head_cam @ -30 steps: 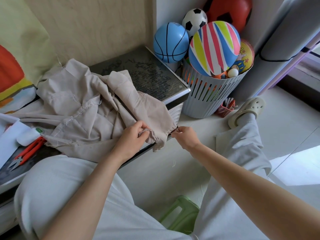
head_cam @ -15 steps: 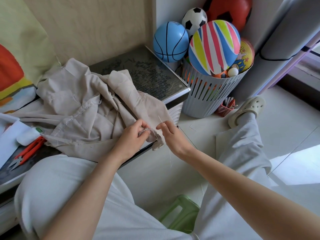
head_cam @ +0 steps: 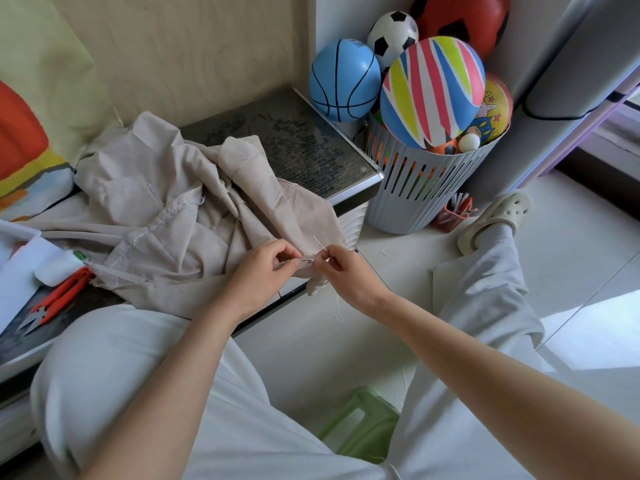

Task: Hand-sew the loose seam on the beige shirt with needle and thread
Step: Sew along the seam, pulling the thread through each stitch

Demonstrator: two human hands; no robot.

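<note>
- Far left: orange snips (head_cam: 57, 301) lie flat on the dark surface (head_cam: 304, 150). A small white object with a green tip (head_cam: 57, 270) sits just beside them, next to a sheet of white paper (head_cam: 17, 282).
- The beige shirt (head_cam: 156, 216) is heaped and crumpled across the surface. One stitched seam line runs over its middle. Its near edge droops over the front of the surface above my left knee.
- My left hand (head_cam: 263, 271) is at the shirt's right-hand corner. My fingers (head_cam: 285, 251) are curled, with thumb and forefinger pinching a narrow fold of the cloth.
- The needle (head_cam: 319, 244) is a thin sliver slanting up and away, just beside the pinched fold. I cannot tell whether its lower end is in the cloth.
- My right hand (head_cam: 351, 275) almost touches the left at the fingertips. Its fingertips (head_cam: 336, 252) are pressed together, pinching the needle's lower part.
- A pale thread (head_cam: 337, 308) dangles below my right hand toward the floor.
- A green stool (head_cam: 363, 420) stands on the floor between my knees.
- A grey slatted basket (head_cam: 426, 192) stands on the floor just right of the surface. It is piled with balls, with a blue ball (head_cam: 343, 79) and a striped ball (head_cam: 433, 91) on top.
- Far right: my foot in a pale clog (head_cam: 495, 220), near the basket.
</note>
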